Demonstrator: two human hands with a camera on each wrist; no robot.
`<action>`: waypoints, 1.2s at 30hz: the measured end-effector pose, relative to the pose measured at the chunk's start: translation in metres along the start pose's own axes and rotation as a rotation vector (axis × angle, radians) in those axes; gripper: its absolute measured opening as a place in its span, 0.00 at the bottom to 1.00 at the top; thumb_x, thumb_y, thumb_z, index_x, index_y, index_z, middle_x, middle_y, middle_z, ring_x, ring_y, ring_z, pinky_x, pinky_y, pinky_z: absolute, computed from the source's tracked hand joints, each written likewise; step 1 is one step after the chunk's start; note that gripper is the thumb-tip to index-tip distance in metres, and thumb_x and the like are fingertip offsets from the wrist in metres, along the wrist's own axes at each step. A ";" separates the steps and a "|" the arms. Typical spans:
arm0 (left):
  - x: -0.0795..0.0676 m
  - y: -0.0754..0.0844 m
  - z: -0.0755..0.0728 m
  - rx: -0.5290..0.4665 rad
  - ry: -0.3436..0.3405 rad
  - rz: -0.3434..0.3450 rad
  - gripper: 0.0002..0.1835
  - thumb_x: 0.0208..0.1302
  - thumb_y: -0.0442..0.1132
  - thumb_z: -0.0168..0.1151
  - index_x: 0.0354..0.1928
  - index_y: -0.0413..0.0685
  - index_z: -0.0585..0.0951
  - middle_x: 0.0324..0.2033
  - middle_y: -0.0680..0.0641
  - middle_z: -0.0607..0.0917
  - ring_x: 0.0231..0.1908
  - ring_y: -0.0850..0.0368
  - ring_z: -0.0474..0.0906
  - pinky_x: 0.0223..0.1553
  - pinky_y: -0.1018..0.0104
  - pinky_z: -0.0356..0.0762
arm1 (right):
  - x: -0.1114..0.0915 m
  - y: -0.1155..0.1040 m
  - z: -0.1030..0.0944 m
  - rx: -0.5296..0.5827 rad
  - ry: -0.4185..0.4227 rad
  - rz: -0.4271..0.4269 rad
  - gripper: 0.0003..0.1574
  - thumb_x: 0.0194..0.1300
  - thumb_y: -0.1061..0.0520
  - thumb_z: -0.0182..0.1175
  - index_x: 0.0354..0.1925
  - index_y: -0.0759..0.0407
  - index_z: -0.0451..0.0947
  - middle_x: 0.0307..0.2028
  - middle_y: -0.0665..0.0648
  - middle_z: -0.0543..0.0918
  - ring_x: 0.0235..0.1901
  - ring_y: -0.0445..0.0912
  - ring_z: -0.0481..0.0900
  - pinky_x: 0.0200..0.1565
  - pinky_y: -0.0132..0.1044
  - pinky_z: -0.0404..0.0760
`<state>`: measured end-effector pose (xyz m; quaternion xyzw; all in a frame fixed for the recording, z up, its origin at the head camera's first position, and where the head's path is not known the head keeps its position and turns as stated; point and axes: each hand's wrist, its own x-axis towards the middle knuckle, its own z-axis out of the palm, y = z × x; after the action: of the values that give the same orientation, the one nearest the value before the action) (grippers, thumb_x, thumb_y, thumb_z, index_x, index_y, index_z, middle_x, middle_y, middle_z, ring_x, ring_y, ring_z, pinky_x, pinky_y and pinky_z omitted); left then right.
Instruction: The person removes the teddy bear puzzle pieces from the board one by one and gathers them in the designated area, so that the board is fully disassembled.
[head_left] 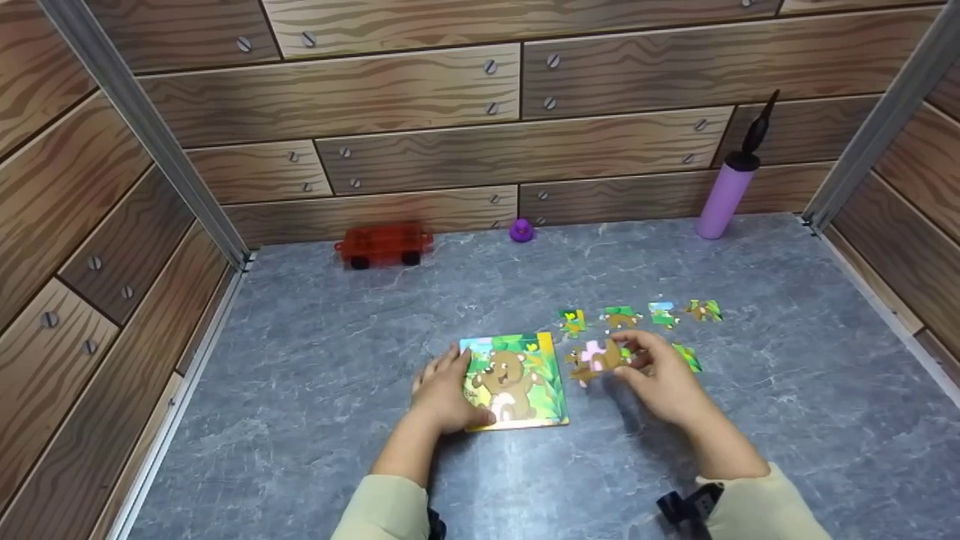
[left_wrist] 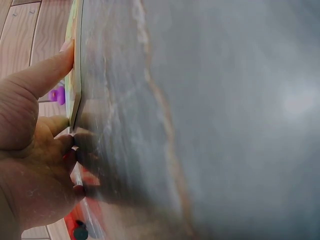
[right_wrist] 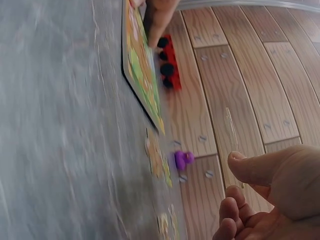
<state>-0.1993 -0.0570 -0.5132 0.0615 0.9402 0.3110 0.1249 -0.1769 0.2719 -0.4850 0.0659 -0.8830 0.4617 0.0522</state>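
A square picture puzzle board with a brown bear on it lies in front of me, seen edge-on in the left wrist view. My left hand holds it at the left side, thumb over the lower edge and fingers along the left edge. To the board's right, my right hand pinches a brown puzzle piece between thumb and fingers. That piece shows as a thin upright sliver in the right wrist view. Joined brown and pink pieces lie between board and right hand.
Several loose puzzle pieces lie behind the right hand, among them a yellow-green one and a blue-green one. Along the back wall stand a red wheeled toy wagon, a purple duck and a purple hand pump.
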 end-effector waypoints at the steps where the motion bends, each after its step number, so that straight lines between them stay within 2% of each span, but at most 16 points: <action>1: 0.000 0.000 0.000 0.000 0.001 -0.002 0.61 0.45 0.50 0.87 0.81 0.45 0.65 0.83 0.40 0.57 0.81 0.35 0.48 0.78 0.32 0.39 | 0.000 0.002 -0.003 0.001 0.004 0.000 0.26 0.65 0.73 0.67 0.61 0.67 0.79 0.50 0.66 0.80 0.42 0.51 0.80 0.44 0.37 0.81; 9: -0.001 0.000 -0.001 -0.005 0.000 -0.002 0.62 0.45 0.51 0.87 0.82 0.45 0.64 0.83 0.40 0.56 0.81 0.35 0.48 0.78 0.32 0.39 | 0.002 0.012 -0.027 -0.042 -0.014 0.018 0.27 0.69 0.71 0.65 0.65 0.69 0.76 0.53 0.70 0.78 0.44 0.56 0.81 0.38 0.36 0.82; 12: -0.001 0.000 -0.001 -0.006 -0.003 0.000 0.62 0.45 0.51 0.87 0.82 0.45 0.64 0.83 0.40 0.56 0.81 0.35 0.47 0.78 0.32 0.38 | 0.006 0.018 -0.040 -0.043 -0.014 0.010 0.28 0.69 0.71 0.65 0.65 0.71 0.75 0.52 0.71 0.79 0.42 0.55 0.80 0.36 0.34 0.81; 17: -0.002 0.001 -0.001 0.000 -0.008 -0.003 0.62 0.46 0.51 0.87 0.82 0.45 0.63 0.83 0.40 0.56 0.81 0.35 0.48 0.78 0.32 0.39 | 0.011 0.034 -0.066 -0.054 0.034 -0.016 0.29 0.65 0.74 0.65 0.64 0.74 0.74 0.49 0.73 0.80 0.36 0.48 0.78 0.32 0.31 0.80; 22: 0.000 0.001 -0.001 0.012 -0.011 -0.011 0.61 0.47 0.51 0.86 0.82 0.47 0.63 0.83 0.40 0.56 0.81 0.35 0.48 0.78 0.32 0.40 | 0.011 0.049 -0.088 -0.121 0.045 0.040 0.30 0.68 0.72 0.64 0.67 0.73 0.72 0.51 0.74 0.79 0.38 0.48 0.76 0.32 0.31 0.79; 26: 0.000 0.001 -0.002 0.002 -0.008 -0.009 0.61 0.48 0.50 0.86 0.82 0.47 0.63 0.83 0.41 0.56 0.81 0.35 0.48 0.78 0.33 0.40 | 0.010 0.061 -0.100 -0.165 0.022 0.092 0.31 0.71 0.70 0.62 0.69 0.73 0.69 0.52 0.76 0.77 0.40 0.52 0.77 0.33 0.32 0.79; 28: 0.000 0.001 -0.002 -0.005 -0.004 -0.005 0.60 0.48 0.50 0.86 0.82 0.47 0.64 0.83 0.41 0.56 0.81 0.35 0.48 0.78 0.33 0.40 | 0.010 0.067 -0.105 -0.180 0.004 0.113 0.31 0.72 0.70 0.61 0.70 0.74 0.68 0.53 0.79 0.77 0.42 0.57 0.79 0.36 0.36 0.80; 31: -0.001 0.000 -0.002 -0.008 -0.008 -0.010 0.60 0.48 0.50 0.86 0.82 0.47 0.63 0.83 0.41 0.56 0.81 0.36 0.47 0.79 0.33 0.39 | 0.011 0.075 -0.110 -0.194 -0.023 0.153 0.31 0.74 0.69 0.59 0.71 0.75 0.65 0.57 0.83 0.74 0.48 0.67 0.79 0.45 0.49 0.82; 34: -0.001 0.001 -0.001 -0.011 -0.011 -0.014 0.60 0.48 0.50 0.86 0.82 0.47 0.63 0.83 0.41 0.55 0.81 0.36 0.47 0.79 0.33 0.39 | 0.010 0.084 -0.114 -0.199 -0.041 0.198 0.31 0.75 0.69 0.56 0.72 0.75 0.63 0.60 0.85 0.71 0.55 0.75 0.75 0.51 0.61 0.80; 36: -0.001 0.001 -0.001 -0.011 -0.015 -0.016 0.61 0.48 0.50 0.86 0.82 0.47 0.63 0.83 0.41 0.55 0.81 0.35 0.47 0.79 0.33 0.39 | 0.010 0.089 -0.116 -0.200 -0.046 0.223 0.31 0.76 0.69 0.55 0.72 0.76 0.62 0.60 0.86 0.70 0.57 0.77 0.73 0.53 0.63 0.79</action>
<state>-0.1990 -0.0569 -0.5119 0.0557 0.9380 0.3146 0.1346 -0.1980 0.4174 -0.4893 -0.0273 -0.9275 0.3726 -0.0133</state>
